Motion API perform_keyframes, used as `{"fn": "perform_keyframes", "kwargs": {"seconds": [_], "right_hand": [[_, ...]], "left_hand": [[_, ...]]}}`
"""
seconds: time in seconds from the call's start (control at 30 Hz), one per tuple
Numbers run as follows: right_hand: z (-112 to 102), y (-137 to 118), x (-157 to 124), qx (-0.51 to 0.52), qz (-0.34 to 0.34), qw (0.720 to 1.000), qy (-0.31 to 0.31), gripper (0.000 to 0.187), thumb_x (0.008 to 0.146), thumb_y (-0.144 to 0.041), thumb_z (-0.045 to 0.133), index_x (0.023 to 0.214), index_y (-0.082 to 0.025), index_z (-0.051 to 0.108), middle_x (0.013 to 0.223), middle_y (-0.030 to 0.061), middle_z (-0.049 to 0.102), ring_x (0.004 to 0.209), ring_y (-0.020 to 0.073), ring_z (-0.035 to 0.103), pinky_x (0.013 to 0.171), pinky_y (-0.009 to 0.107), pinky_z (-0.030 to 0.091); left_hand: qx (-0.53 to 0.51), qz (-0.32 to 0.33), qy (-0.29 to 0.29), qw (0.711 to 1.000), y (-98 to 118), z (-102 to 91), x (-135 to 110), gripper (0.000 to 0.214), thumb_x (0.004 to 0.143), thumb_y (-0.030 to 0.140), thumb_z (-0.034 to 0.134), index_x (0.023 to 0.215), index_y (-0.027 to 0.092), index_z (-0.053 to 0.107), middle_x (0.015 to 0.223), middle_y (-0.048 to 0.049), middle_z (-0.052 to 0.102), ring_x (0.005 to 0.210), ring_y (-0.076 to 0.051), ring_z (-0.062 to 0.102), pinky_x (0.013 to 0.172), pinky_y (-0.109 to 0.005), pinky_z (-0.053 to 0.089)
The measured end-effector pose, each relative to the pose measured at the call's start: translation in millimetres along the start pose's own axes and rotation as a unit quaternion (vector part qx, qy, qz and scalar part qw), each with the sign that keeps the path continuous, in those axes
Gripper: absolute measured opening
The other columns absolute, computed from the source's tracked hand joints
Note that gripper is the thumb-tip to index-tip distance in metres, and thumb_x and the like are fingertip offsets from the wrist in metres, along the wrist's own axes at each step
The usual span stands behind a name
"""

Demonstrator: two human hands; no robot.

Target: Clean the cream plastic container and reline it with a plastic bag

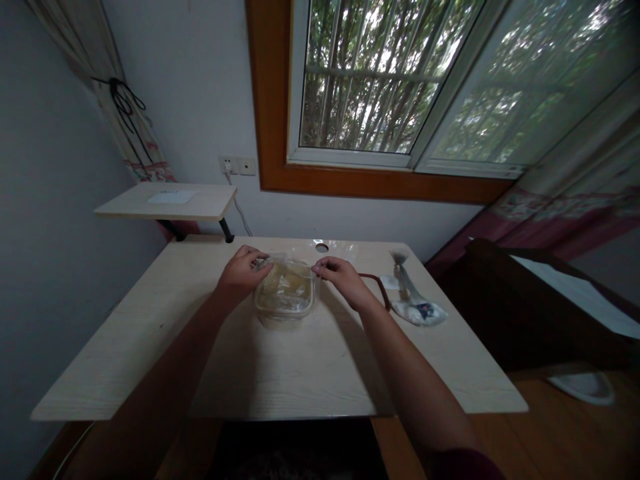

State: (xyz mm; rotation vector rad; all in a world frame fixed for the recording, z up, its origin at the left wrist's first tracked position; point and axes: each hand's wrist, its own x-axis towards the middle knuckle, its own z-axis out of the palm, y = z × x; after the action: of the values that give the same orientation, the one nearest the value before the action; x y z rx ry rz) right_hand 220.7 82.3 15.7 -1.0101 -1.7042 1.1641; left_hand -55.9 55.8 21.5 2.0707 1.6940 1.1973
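A rounded, box-shaped container (283, 312) stands on the table, yellowish inside. Clear, wrinkled plastic film (295, 270) lies over its top and sticks out past the far edge. At the far left corner, my left hand (243, 273) pinches the film between thumb and fingers. My right hand (341, 275) has its fingertips closed on the film's edge by the far right corner. Whether the film is a loose sheet or a bag, I cannot tell.
On the right of the table (300, 373) lies a tied plastic bag (419, 312) with white contents. A brown curved strap or handle (383, 290) is beside it, near my right wrist. A small raised shelf (165, 200) stands at the back left; a dark piece of furniture (545, 313) is at right.
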Motion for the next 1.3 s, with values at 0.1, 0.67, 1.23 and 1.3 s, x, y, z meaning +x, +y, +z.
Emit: {"fn": "perform_keyframes", "kwargs": {"seconds": [0.1, 0.67, 1.23, 1.3], "right_hand": [[2, 3, 3, 0.011, 0.010, 1.000, 0.017, 0.024, 0.078, -0.044, 0.071, 0.081, -0.020, 0.070, 0.075, 0.0003, 0.064, 0.072, 0.0162, 0.055, 0.070, 0.030, 0.042], [3, 50, 1, -0.085, 0.031, 0.995, 0.035, 0.028, 0.077, -0.046, 0.065, 0.074, -0.018, 0.066, 0.069, 0.0004, 0.061, 0.067, 0.0160, 0.053, 0.065, 0.029, 0.039], [7, 24, -42, 0.200, 0.139, 0.967, -0.078, 0.056, 0.077, -0.033, 0.079, 0.125, -0.025, 0.051, 0.083, -0.0014, 0.064, 0.071, 0.0135, 0.061, 0.063, 0.026, 0.045], [8, 27, -45, 0.212, 0.148, 0.961, -0.096, 0.061, 0.074, -0.029, 0.081, 0.126, -0.025, 0.050, 0.085, -0.0013, 0.065, 0.071, 0.0131, 0.061, 0.063, 0.026, 0.045]], "left_hand": [[-0.038, -0.031, -0.040, 0.998, -1, 0.2, 4, 0.031, 0.076, 0.041, 0.071, 0.098, 0.019, 0.076, 0.100, -0.0073, 0.066, 0.095, -0.023, 0.063, 0.090, -0.034, 0.049], [-0.180, -0.132, -0.101, 0.970, -15, 6.8, -12, 0.050, 0.088, 0.062, 0.049, 0.088, 0.016, 0.070, 0.097, -0.0100, 0.068, 0.098, -0.026, 0.063, 0.094, -0.040, 0.047], [-0.435, -0.274, -0.121, 0.849, -29, -1.3, -58, 0.062, 0.076, 0.039, 0.077, 0.131, 0.019, 0.056, 0.112, -0.0107, 0.069, 0.101, -0.024, 0.067, 0.085, -0.037, 0.053], [-0.459, -0.280, -0.134, 0.832, -29, -1.2, -60, 0.065, 0.075, 0.036, 0.079, 0.133, 0.020, 0.054, 0.107, -0.0096, 0.070, 0.098, -0.023, 0.068, 0.085, -0.037, 0.053]]}}
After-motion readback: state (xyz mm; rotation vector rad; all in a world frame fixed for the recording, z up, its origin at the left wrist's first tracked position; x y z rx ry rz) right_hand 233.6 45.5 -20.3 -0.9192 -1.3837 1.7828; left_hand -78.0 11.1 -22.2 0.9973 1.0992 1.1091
